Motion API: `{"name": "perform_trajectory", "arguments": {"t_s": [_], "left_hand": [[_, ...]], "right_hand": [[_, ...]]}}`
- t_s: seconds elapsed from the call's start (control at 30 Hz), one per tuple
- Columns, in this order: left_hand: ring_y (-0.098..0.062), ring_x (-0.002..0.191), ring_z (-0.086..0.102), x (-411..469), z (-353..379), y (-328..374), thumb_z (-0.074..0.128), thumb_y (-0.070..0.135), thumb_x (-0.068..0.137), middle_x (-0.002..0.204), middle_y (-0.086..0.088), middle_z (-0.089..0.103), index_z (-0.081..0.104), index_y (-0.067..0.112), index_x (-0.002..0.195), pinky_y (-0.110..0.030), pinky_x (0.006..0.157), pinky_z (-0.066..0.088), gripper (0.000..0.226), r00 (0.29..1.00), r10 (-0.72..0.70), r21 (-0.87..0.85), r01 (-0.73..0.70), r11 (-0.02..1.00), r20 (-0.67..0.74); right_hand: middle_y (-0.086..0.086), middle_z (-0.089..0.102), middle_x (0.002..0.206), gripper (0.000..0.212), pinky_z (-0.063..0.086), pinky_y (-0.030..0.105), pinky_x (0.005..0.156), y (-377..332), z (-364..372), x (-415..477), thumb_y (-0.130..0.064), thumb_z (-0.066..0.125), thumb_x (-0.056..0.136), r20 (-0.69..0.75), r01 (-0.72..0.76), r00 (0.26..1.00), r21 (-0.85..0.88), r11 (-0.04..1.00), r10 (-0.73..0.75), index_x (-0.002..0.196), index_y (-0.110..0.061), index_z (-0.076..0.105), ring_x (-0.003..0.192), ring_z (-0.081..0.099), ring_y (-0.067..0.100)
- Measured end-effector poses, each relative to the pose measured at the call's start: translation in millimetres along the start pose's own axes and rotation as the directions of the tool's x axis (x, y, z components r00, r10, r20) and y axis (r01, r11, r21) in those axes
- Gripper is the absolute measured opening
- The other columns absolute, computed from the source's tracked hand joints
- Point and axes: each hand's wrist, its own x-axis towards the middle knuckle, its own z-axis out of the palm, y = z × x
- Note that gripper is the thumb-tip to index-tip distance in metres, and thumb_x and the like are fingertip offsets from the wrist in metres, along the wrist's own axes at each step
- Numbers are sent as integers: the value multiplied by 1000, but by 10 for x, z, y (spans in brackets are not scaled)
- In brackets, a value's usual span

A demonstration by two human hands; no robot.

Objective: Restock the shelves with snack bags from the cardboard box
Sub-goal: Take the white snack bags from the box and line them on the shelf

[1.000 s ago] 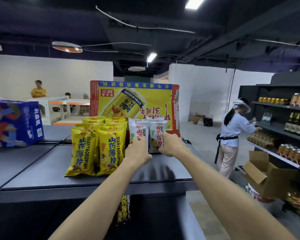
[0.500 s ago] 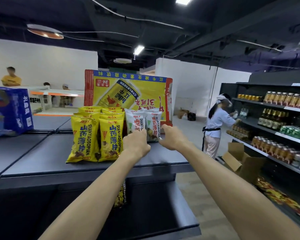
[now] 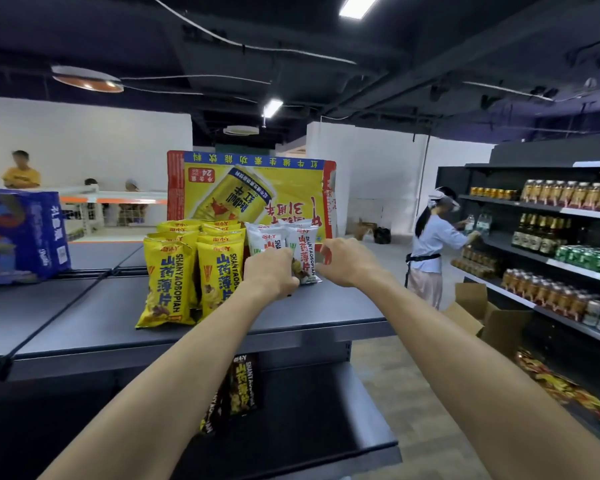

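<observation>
Left hand [image 3: 269, 271] fingers curl round front of white snack bags [image 3: 305, 242], upright on shelf [image 3: 333, 306] top. Right hand [image 3: 347, 261] fingers curl at bags' right edge; grip hidden, cannot tell. Risk: light bags may topple forward on release and nudge yellow bags [image 3: 167, 278] just left of fingers.

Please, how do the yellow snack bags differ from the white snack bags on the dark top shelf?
The yellow plastic snack bags carry blue letters; the white plastic snack bags carry red ones. The yellow bags reach nearer the front edge of the dark grey shelf than the white bags. The left hand and right hand grip the white bags; none touches the yellow bags. Both stand upright and read SHANYAOBOPIAN.
</observation>
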Motion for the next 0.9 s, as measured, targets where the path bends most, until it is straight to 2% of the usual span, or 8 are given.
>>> {"name": "perform_trajectory", "arguments": {"t_s": [0.13,0.37,0.43,0.53,0.63,0.73,0.8,0.9], "left_hand": [[-30,97,63,80,40,318,62,38,82,106,-7,65,57,18,106,-35,77,50,31,999,40,-30,-40,999,1],[-28,96,62,121,383,1276,61,37,85,108,-7,63,60,20,108,-36,79,48,29,986,148,-89,-142,986,75],[-29,96,62,124,509,1573,61,37,86,109,-7,63,60,19,110,-36,78,46,30,980,181,-94,-173,980,79],[-31,95,62,125,706,1988,61,34,85,105,-8,64,61,17,105,-35,77,46,26,974,210,-111,-200,973,88],[-32,94,61,24,1020,2420,58,31,84,100,-9,65,61,17,102,-35,72,43,23,968,226,-161,-208,965,104],[-31,91,62,-288,1509,2801,53,28,85,98,-5,66,57,17,98,-33,63,38,17,955,276,-160,-256,953,113],[-30,91,61,-573,1907,2955,52,27,87,101,-4,65,55,16,100,-34,62,38,17,936,304,-142,-281,949,179],[-30,90,61,-1065,2512,3062,52,29,88,99,-6,63,52,14,97,-36,64,45,18,892,281,-142,-246,959,355]], "right_hand": [[2,67,106,25,53,34,76,256,-99,-125,-41,62,88,-8,-31,999,-23,999,31,104,-22,63,92,63,23],[-1,69,110,32,47,30,74,1113,-194,-411,-42,64,89,50,-86,995,-51,995,89,115,-23,63,100,63,22],[-1,69,111,34,45,29,75,1386,-192,-499,-43,63,90,63,-98,993,-65,993,102,118,-24,63,102,63,22],[2,69,111,35,51,33,81,1815,-131,-632,-41,62,90,102,-122,987,-46,991,126,119,-22,64,104,62,23],[4,68,112,32,51,35,79,2229,53,-841,-38,60,89,133,-162,977,-43,986,166,118,-23,63,102,63,27],[7,67,113,32,47,35,77,2581,411,-1200,-29,60,88,161,-163,970,-126,978,183,119,-22,61,105,63,31],[7,66,113,33,47,37,82,2784,725,-1518,-25,62,87,223,-187,951,-136,973,214,119,-21,60,107,62,31],[7,66,114,32,47,36,85,3073,1256,-2041,-31,64,86,350,-256,896,-94,962,273,116,-23,59,109,62,31]]}}
